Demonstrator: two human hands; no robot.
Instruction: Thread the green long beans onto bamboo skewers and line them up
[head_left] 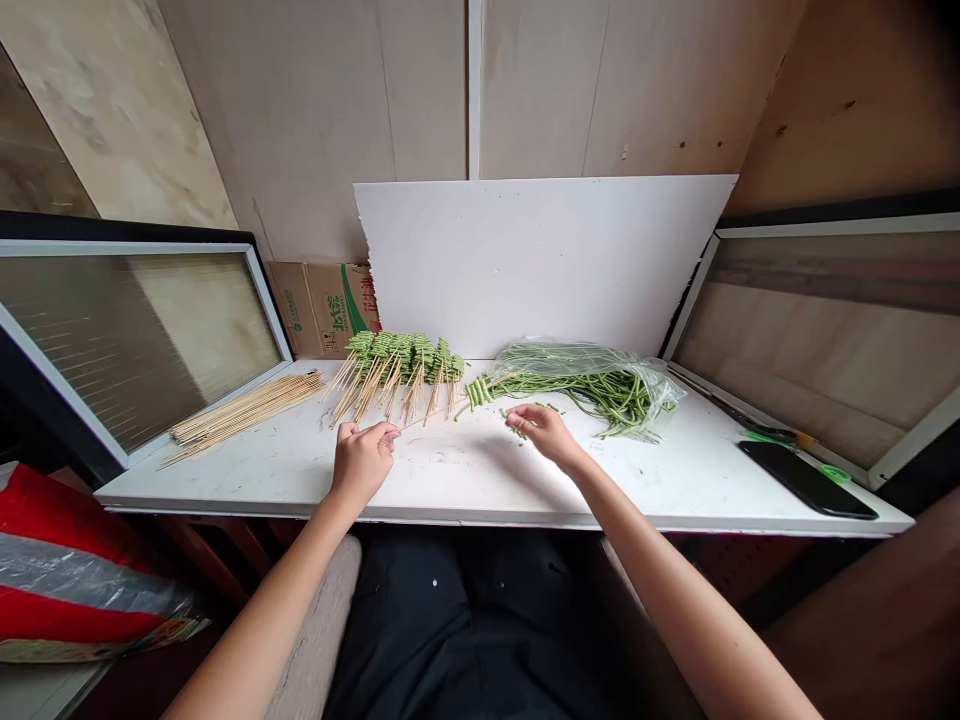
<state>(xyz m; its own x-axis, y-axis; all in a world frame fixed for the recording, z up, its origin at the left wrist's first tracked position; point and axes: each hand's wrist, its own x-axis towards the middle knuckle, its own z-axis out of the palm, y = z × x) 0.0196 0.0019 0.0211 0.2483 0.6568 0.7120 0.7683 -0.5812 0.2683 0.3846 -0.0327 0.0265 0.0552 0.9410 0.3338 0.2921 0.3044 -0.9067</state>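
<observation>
My left hand is closed in a pinch on the near end of a bamboo skewer that lies across the white table. Folded green bean pieces sit threaded on its far end. My right hand rests on the table with fingers curled round a small green bean piece. Just beyond lies a pile of finished bean skewers. A clear plastic bag of long green beans lies beyond my right hand.
A bundle of bare bamboo skewers lies at the table's left. A black phone and green-handled scissors lie at the right. A cardboard box and white board stand behind. Framed panels flank both sides.
</observation>
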